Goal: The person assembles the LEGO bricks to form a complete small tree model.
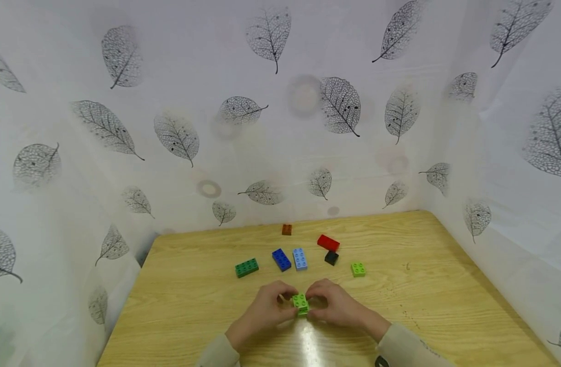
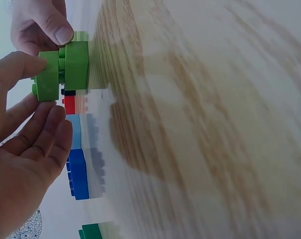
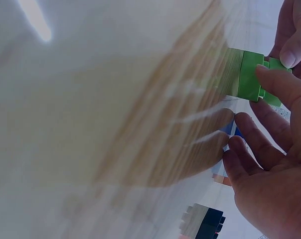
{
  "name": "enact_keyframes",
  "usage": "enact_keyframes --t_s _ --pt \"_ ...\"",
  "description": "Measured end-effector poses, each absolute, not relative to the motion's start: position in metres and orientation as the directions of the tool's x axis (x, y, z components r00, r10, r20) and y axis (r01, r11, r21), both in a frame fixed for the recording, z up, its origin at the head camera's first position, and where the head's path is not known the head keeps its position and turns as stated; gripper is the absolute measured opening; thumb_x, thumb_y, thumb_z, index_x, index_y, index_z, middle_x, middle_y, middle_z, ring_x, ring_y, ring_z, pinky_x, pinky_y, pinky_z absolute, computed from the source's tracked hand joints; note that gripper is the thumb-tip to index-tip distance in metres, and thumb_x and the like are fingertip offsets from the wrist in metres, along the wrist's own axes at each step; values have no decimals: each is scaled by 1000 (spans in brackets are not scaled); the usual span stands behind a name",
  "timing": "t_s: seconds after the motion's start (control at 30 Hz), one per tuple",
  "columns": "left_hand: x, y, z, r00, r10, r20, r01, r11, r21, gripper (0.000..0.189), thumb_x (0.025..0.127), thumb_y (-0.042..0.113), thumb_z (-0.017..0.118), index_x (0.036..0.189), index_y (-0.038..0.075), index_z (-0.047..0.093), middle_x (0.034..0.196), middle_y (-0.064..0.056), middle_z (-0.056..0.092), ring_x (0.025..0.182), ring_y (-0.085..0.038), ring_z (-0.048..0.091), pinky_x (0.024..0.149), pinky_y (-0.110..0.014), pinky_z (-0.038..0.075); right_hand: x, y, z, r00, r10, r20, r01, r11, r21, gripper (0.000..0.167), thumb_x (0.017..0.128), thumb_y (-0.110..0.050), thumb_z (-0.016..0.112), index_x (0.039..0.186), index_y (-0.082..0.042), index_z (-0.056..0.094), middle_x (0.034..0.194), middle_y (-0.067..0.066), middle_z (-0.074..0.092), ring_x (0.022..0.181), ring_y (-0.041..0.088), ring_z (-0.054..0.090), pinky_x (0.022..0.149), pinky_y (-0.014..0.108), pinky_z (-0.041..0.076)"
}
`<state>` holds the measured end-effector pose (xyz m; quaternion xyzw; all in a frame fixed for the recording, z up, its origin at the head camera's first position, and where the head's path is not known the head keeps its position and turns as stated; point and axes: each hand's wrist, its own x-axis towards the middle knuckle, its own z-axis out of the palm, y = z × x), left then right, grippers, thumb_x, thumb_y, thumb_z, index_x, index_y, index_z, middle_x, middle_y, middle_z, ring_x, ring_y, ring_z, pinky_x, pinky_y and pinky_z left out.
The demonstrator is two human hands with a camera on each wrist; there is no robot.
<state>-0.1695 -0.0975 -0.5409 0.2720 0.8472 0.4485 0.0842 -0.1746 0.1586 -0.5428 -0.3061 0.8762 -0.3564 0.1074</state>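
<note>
Two light green bricks [image 1: 300, 304] are stacked together on the wooden table [image 1: 193, 306], near its front edge. My left hand [image 1: 267, 308] pinches the stack from the left and my right hand [image 1: 336, 306] pinches it from the right. In the left wrist view the left hand [image 2: 26, 144] has its thumb on the green stack [image 2: 66, 69], with the other fingers loosely extended below it. The right wrist view has the right hand [image 3: 275, 164] with its thumb lying across the green stack [image 3: 250, 77]. The rest of each grip is hidden.
Loose bricks lie beyond the hands: dark green [image 1: 246, 267], blue [image 1: 282, 259], light blue [image 1: 300, 259], black [image 1: 331, 258], red [image 1: 328, 242], light green [image 1: 358, 269], and a small brown one [image 1: 287, 229] at the back. Leaf-print curtains wall three sides.
</note>
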Motion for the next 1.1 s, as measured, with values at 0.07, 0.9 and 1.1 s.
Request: enact_keyframes --t_s 0.07,0.9,1.1 --pt "-169 -97 -541 -835 542 99 389 453 802 30 89 16 84 118 14 76 107 5 72 100 -13 66 84 -24 55 -175 158 -543 -791 -612 25 -456 561 -691 31 93 -34 80 120 -21 75 125 -8 69 123 17 59 108 43 51" --pt "-167 -92 -537 -810 584 49 368 441 818 28 89 12 82 115 17 73 106 8 73 93 -12 68 83 -25 57 -175 160 -544 -788 -615 31 -451 541 -710 35 93 -38 81 124 -24 73 123 -13 70 122 14 61 108 43 50" --pt "-169 -92 -538 -796 601 76 397 424 814 28 90 11 81 116 14 73 107 4 74 92 -12 70 82 -24 58 -175 160 -543 -792 -610 28 -443 542 -714 33 92 -37 82 121 -24 75 120 -14 71 122 14 62 109 45 50"
